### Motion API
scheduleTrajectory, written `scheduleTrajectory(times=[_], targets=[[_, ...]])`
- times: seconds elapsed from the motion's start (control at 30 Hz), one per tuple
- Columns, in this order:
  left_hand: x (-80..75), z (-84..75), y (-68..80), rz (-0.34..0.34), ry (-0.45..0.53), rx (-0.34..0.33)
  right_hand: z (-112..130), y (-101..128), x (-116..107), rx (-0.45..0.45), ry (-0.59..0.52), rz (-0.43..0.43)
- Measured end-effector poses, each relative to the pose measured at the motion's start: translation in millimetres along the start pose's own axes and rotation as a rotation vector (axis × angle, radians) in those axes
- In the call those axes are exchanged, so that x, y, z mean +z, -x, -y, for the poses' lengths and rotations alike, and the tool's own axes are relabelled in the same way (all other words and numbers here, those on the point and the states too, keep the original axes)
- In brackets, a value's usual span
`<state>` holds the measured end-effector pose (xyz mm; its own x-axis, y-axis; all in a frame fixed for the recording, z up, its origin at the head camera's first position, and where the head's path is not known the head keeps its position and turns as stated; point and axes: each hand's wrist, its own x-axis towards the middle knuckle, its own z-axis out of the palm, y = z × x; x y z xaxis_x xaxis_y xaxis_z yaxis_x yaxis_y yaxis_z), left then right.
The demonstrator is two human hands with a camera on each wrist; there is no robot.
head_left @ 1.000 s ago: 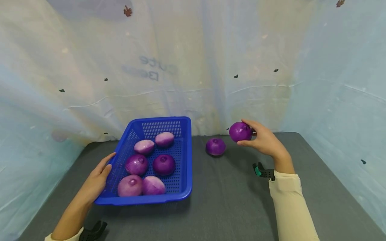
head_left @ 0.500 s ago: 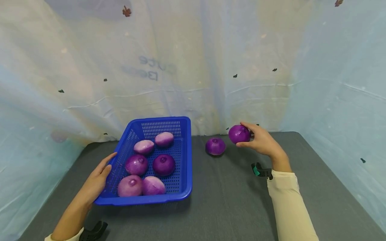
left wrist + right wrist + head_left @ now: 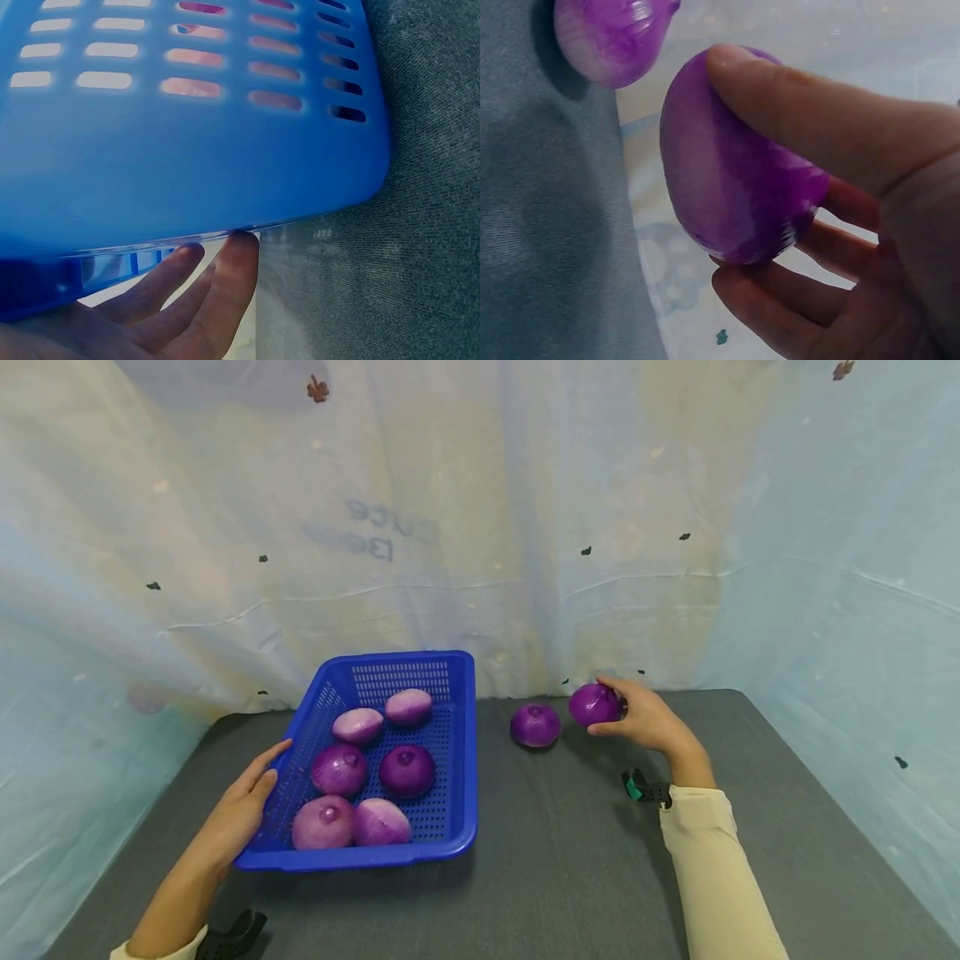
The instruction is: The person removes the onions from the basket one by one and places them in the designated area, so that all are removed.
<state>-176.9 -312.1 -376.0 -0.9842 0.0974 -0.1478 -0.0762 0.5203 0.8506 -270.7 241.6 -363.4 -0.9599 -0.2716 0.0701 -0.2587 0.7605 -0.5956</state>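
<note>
In the head view my right hand (image 3: 648, 722) holds a purple onion (image 3: 594, 705) between thumb and fingers, low over the table's back part. The right wrist view shows this onion (image 3: 735, 165) with the thumb across its upper side and fingertips beneath. Just left of it, a second purple onion (image 3: 536, 725) rests on the table. My left hand (image 3: 236, 814) lies against the left side of a blue plastic basket (image 3: 454, 777), its fingers fairly straight. Fingertips (image 3: 238, 244) touch the basket's edge in the left wrist view. Several purple and pinkish onions (image 3: 407, 770) lie inside the basket.
The dark grey table (image 3: 555, 877) ends at a pale printed curtain (image 3: 495, 527) at the back, with more curtain on both sides. The basket stands left of the middle, and its holed wall (image 3: 150, 165) fills much of the left wrist view.
My right hand has lowered the held onion toward the table, drifting slightly left. The left hand, the basket and the other onions stay where they were.
</note>
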Motion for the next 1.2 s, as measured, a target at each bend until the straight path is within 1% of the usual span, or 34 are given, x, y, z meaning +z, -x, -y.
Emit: scheduleTrajectory(times=[0.23,0.37,0.77,1.03,1.2], targets=[[1.6,0.1,-0.7,0.0,-0.009,-0.007,-9.5,-1.6,7.4,0.048,0.021,0.021],[2.0,0.4,-1.2,-0.003,-0.011,0.004,-15.0,-3.0,10.6,0.064,0.028,0.021],[1.5,-2.5,0.8,0.002,-0.01,-0.004,-22.3,-6.5,18.3,0.07,0.028,0.021],[1.2,-2.3,3.4,-0.005,-0.027,-0.004,-27.3,-9.4,23.6,0.051,0.037,0.025],[1.1,-1.9,3.7,-0.006,-0.028,0.002,-31.4,-11.8,27.3,0.069,0.042,0.029]])
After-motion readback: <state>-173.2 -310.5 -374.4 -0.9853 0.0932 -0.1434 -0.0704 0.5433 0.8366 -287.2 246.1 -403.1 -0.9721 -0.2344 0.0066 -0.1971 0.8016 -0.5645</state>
